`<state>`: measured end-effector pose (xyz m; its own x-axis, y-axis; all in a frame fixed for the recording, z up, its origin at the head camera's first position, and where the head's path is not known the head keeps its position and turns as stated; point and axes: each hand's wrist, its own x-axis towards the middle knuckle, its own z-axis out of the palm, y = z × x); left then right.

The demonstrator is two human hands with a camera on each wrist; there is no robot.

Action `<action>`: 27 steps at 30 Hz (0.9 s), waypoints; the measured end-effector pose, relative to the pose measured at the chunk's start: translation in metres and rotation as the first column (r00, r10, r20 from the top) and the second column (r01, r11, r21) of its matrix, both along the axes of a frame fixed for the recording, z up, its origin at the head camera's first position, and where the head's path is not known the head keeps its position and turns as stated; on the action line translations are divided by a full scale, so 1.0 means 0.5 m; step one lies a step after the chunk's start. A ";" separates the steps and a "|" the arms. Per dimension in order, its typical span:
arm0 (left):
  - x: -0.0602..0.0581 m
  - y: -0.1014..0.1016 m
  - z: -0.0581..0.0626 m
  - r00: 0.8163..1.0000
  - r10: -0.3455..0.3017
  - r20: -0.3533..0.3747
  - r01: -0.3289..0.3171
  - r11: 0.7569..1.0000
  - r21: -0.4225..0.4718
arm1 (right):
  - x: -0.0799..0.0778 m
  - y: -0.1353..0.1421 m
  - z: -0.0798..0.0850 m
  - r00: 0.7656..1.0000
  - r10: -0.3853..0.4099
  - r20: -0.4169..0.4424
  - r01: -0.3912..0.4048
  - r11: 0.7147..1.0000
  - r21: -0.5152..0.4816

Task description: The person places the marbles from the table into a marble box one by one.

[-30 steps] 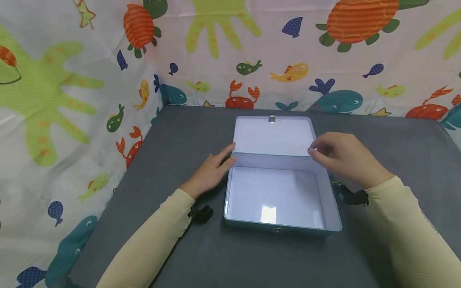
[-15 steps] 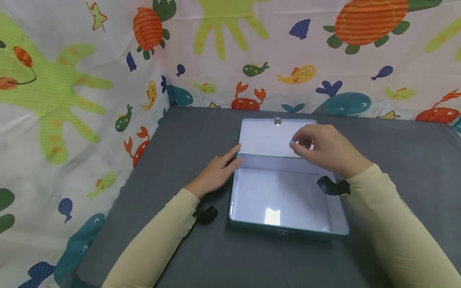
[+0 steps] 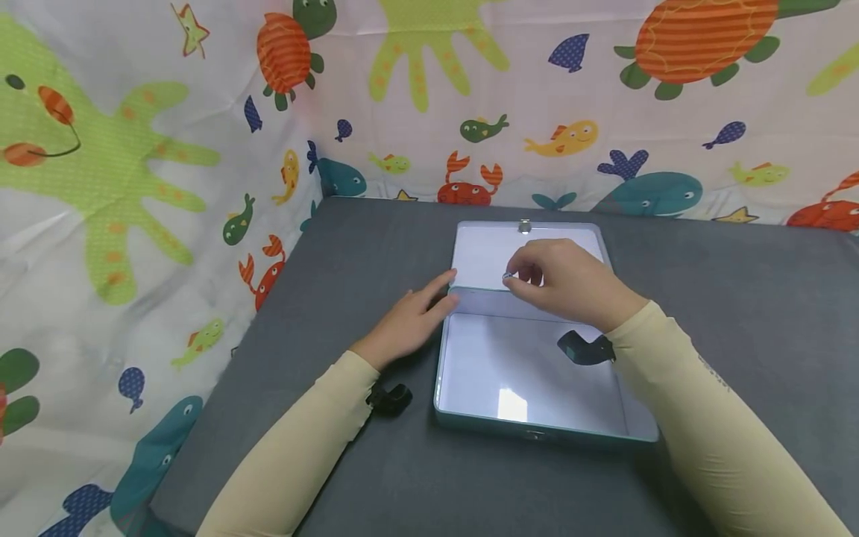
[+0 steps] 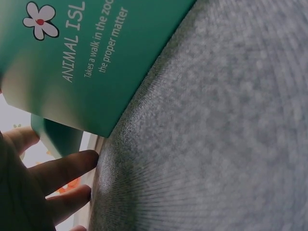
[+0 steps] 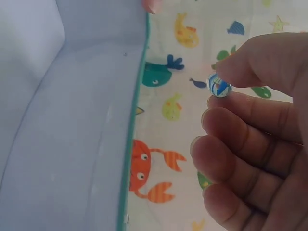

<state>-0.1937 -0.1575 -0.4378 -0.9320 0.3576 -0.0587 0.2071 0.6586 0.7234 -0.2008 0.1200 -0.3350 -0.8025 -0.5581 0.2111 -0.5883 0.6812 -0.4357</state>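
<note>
A teal tin box (image 3: 470, 425) with a white inside lies on the table, its hinged lid (image 3: 479, 250) folded back away from me. My right hand (image 3: 570, 283) is above the box near the hinge, pinching a small clear glass marble (image 5: 219, 85) with blue swirls between thumb and forefinger. In the head view only a bit of the marble (image 3: 507, 276) shows. My left hand (image 3: 409, 324) rests at the box's left side by the hinge, fingers fairly straight and touching the edge. The left wrist view shows the green outer wall (image 4: 120, 57) with printed lettering and a flower.
A dark grey cloth (image 3: 376, 253) covers the table. Behind and to the left hangs a white curtain (image 3: 416, 134) printed with sea animals. A metal clasp (image 3: 525, 225) sits on the lid's far edge. Black wrist cameras (image 3: 585, 348) are strapped to both sleeves.
My right hand has moved left with the marble, from the box's right edge to over the hinge area. My left hand stays at the box's left edge. The head view has shifted slightly.
</note>
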 end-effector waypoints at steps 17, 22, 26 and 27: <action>0.001 0.006 0.008 1.000 0.016 -0.002 -0.016 0.999 -0.047 | -0.002 -0.049 -0.068 0.981 0.186 0.063 -0.185 0.982 -0.022; 0.003 0.007 0.010 1.000 0.023 -0.007 -0.024 0.998 -0.052 | 0.003 -0.062 -0.089 0.970 0.236 0.060 -0.238 0.971 0.028; 0.004 0.008 0.010 0.999 0.031 -0.007 -0.032 0.998 -0.050 | 0.005 -0.070 -0.104 0.960 0.272 0.070 -0.277 0.958 0.077; 0.004 0.008 0.009 0.999 0.032 -0.007 -0.032 0.998 -0.050 | 0.005 -0.071 -0.107 0.958 0.277 0.074 -0.283 0.955 0.088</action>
